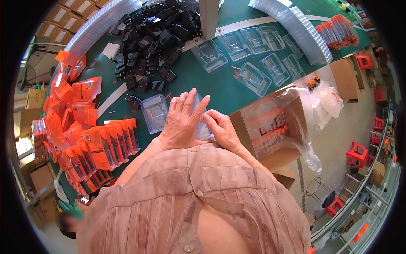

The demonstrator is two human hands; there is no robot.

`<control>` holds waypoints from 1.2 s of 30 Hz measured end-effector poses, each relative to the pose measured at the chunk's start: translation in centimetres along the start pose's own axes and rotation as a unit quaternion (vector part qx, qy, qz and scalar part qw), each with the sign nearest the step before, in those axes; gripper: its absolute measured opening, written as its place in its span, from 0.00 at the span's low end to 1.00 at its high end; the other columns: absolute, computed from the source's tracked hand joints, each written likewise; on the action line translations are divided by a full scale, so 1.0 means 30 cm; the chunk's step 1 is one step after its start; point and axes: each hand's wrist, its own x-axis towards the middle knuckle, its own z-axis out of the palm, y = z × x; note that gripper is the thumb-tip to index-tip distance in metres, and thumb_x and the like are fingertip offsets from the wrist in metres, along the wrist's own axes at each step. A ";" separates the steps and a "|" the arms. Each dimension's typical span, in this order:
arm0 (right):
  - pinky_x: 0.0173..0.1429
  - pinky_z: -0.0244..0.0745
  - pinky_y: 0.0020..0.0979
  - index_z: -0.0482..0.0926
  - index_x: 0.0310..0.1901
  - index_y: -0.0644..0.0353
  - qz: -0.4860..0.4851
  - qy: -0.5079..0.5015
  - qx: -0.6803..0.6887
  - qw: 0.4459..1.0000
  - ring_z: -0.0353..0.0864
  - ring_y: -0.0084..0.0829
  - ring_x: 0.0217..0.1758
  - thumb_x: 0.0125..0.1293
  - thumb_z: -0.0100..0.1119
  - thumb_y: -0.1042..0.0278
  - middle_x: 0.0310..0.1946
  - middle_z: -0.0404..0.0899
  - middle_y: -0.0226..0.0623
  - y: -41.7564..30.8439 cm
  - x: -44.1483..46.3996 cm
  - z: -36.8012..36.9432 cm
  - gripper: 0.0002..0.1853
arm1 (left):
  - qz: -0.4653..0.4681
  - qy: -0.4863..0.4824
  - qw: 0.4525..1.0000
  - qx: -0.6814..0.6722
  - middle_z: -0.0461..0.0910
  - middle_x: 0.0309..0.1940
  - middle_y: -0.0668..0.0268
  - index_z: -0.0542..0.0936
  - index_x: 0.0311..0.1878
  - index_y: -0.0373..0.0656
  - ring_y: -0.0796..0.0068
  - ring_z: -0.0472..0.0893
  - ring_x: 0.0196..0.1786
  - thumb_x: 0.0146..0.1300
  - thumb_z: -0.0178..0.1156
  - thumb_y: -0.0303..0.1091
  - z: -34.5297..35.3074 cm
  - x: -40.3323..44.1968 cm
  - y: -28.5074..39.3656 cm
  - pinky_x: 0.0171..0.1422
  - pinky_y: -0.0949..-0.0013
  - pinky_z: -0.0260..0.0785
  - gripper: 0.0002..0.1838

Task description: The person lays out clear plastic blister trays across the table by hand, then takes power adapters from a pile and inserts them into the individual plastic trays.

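Observation:
My left hand (182, 120) lies over a clear plastic tray (204, 133), with its fingers stretched out and slightly apart. At the tray's right edge, my right hand (223, 129) pinches the plastic between thumb and forefinger. Much of this tray is hidden under my left hand. Just left of my left hand, another clear tray (154, 113) rests on the green table (201, 82). Beyond it is a big heap of black adapters (146, 46); one black adapter (133, 101) sits apart near the clear tray.
Orange packages (101, 148) crowd the left side. Several clear trays (253, 79) lie at the back right, before stacked trays (311, 36). An open carton (270, 127) with packed items stands at my right. A metal post (209, 19) rises at the back.

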 end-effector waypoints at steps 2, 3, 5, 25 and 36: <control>0.37 0.69 0.26 0.79 0.37 0.66 0.009 -0.022 -0.032 0.999 0.71 0.18 0.31 0.71 0.54 0.67 0.26 0.78 0.29 -0.024 0.003 -0.005 0.10 | 0.007 -0.009 1.000 0.027 0.59 0.66 0.42 0.61 0.73 0.48 0.40 0.63 0.65 0.33 0.76 0.62 -0.001 0.001 0.001 0.66 0.41 0.55 0.61; 0.37 0.69 0.26 0.79 0.37 0.67 0.017 -0.043 -0.047 0.998 0.71 0.18 0.31 0.71 0.54 0.68 0.26 0.78 0.30 -0.034 0.011 -0.015 0.10 | 0.010 -0.015 0.999 0.040 0.59 0.66 0.42 0.62 0.72 0.48 0.40 0.63 0.64 0.32 0.76 0.62 -0.001 0.000 0.002 0.66 0.41 0.55 0.61; 0.37 0.71 0.27 0.80 0.39 0.69 -0.004 -0.087 -0.038 0.995 0.73 0.18 0.31 0.68 0.57 0.71 0.27 0.80 0.33 -0.033 0.036 -0.037 0.08 | 0.027 -0.020 0.998 0.051 0.60 0.66 0.42 0.64 0.71 0.48 0.39 0.64 0.64 0.32 0.76 0.62 -0.004 0.013 0.012 0.65 0.40 0.56 0.60; 0.37 0.71 0.27 0.76 0.43 0.52 -0.042 0.248 0.491 0.834 0.73 0.22 0.33 0.73 0.54 0.59 0.36 0.76 0.23 0.215 -0.092 -0.087 0.07 | -0.093 0.021 0.993 0.073 0.57 0.68 0.43 0.70 0.66 0.52 0.41 0.61 0.67 0.32 0.76 0.56 -0.027 -0.078 -0.017 0.66 0.43 0.55 0.52; 0.61 0.74 0.35 0.68 0.56 0.71 0.159 0.213 0.425 0.866 0.79 0.36 0.56 0.75 0.48 0.60 0.52 0.78 0.49 0.236 0.122 0.020 0.20 | -0.087 -0.005 0.995 0.055 0.57 0.69 0.44 0.67 0.69 0.52 0.43 0.62 0.67 0.31 0.78 0.61 -0.007 -0.127 -0.037 0.67 0.45 0.55 0.57</control>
